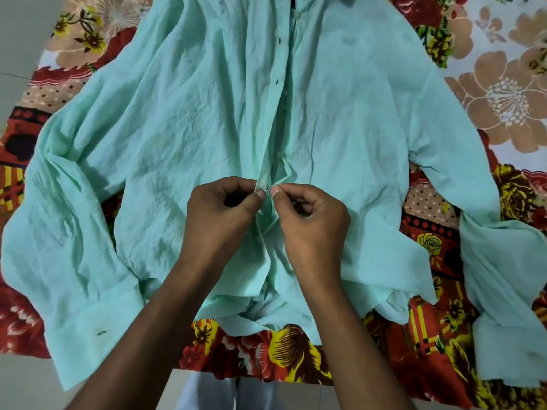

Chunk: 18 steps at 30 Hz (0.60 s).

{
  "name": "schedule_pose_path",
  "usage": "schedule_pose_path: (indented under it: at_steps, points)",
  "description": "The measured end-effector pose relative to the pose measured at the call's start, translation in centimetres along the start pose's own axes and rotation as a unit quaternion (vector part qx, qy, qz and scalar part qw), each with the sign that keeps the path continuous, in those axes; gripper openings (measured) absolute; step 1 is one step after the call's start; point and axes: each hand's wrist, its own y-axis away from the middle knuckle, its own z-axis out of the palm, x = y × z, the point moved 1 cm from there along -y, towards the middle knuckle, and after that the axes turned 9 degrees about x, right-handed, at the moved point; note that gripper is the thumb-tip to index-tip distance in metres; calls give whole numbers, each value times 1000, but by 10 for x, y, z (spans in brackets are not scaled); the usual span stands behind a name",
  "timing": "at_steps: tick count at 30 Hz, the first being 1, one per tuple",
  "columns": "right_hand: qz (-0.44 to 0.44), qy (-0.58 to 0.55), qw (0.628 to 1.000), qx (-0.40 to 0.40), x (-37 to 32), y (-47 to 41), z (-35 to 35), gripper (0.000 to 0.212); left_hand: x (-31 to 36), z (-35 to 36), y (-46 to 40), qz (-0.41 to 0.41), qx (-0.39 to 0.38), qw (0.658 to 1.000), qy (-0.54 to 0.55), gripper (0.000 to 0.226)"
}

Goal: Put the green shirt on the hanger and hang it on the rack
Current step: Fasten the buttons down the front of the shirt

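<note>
While both hands, left hand [220, 208] and right hand [307, 216], pinch the green shirt's [183, 119] placket low on its front, a tug could pop a button.

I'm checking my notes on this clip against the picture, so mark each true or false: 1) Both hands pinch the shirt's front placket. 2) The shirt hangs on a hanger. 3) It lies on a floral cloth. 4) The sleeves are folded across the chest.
1) True: the left hand and right hand pinch the front edges of the green shirt.
2) False: it lies flat; no hanger shows.
3) True: a floral cloth lies under it.
4) False: the sleeves spread out to both sides.
</note>
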Motion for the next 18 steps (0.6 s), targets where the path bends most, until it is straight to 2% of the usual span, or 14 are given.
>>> schedule_pose_path:
  at_steps: [3, 11, 16, 18]
  points:
    - [38, -10, 999, -14, 1, -1, 4, 3, -2, 1, 1, 3, -1, 1000, 3, 9]
    - [100, -55, 993, -32, 3, -1, 4, 3, -6, 0, 1, 19, 8, 999, -30, 8]
    - [105, -62, 992, -44, 3, -4, 2, 3, 0, -1, 2, 19, -17, 1000, 8, 32]
    - [101, -65, 992, -41, 3, -5, 0, 4, -2, -1, -2, -11, -26, 998, 51, 28]
